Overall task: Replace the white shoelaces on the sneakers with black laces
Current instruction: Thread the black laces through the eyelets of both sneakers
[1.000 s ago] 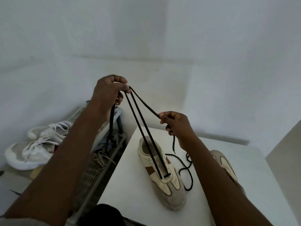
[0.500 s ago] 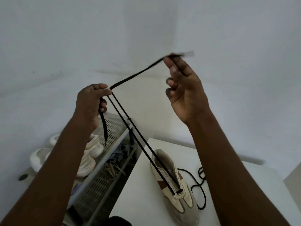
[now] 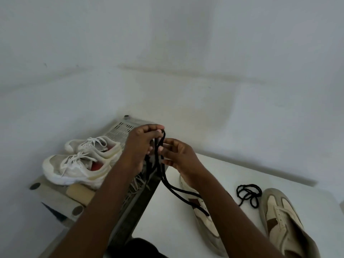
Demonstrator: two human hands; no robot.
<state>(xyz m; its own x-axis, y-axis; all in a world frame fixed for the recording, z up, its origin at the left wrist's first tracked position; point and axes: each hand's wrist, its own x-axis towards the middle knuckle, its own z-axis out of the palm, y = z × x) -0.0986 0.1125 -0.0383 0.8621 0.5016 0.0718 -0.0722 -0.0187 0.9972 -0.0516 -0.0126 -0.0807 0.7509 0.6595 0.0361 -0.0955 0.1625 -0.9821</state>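
A cream and brown sneaker lies on the white table, partly hidden by my right forearm. A black lace runs from its lowest eyelets up to both hands. My left hand pinches the lace strands at the top. My right hand sits just right of it, with fingers curled round the same strands. A second cream and brown sneaker without laces lies to the right. Between the two sneakers a loose black lace is coiled on the table.
Two white sneakers with white laces sit on a grey plastic rack left of the table. A lower shelf of the rack holds tangled pale laces. White walls close in behind.
Both hands have come down and together from a wide, raised spread. The lace strands hang slack now instead of taut. The camera has tilted down and the second sneaker shows again.
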